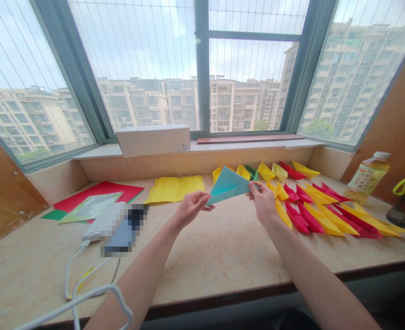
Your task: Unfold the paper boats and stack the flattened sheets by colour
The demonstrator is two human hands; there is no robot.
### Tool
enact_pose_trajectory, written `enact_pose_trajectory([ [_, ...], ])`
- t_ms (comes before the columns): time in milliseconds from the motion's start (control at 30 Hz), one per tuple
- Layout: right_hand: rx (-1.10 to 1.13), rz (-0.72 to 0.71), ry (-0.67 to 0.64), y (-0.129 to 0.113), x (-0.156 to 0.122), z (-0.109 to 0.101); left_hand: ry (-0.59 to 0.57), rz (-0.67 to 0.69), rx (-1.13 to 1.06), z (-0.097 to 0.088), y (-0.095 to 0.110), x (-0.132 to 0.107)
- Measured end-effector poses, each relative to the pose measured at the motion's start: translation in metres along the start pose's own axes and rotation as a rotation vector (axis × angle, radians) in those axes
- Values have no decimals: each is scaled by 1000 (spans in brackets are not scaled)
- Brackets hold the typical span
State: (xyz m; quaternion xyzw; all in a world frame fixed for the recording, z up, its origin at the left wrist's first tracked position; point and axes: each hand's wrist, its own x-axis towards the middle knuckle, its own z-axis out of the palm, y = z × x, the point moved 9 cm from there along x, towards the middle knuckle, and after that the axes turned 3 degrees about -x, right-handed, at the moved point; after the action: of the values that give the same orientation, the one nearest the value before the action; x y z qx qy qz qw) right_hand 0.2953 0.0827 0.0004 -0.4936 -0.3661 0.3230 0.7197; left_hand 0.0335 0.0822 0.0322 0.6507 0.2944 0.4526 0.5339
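Observation:
I hold a folded teal paper (227, 185) in the air above the stone sill (205, 256). My left hand (190, 207) pinches its lower left corner. My right hand (263, 200) pinches its right tip. The paper forms a flat triangle pointing left and down. Both hands hover just over the sill, near its middle.
Several folded red and yellow paper pieces (326, 208) lie in rows at the right. A yellow sheet (175, 188) and red and green sheets (99, 196) lie at the left. A white box (152, 139) sits on the ledge. Cables (85, 288), a blurred device (123, 229) and a bottle (368, 178) are nearby.

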Motion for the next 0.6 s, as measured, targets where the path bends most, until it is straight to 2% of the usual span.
enact_pose_trajectory([
  [200, 15, 9, -28, 0, -3, 6, 119, 32, 46, -11, -3, 4],
  [600, 94, 21, -112, 6, -2, 15, 236, 121, -142, -21, -1, 5],
])
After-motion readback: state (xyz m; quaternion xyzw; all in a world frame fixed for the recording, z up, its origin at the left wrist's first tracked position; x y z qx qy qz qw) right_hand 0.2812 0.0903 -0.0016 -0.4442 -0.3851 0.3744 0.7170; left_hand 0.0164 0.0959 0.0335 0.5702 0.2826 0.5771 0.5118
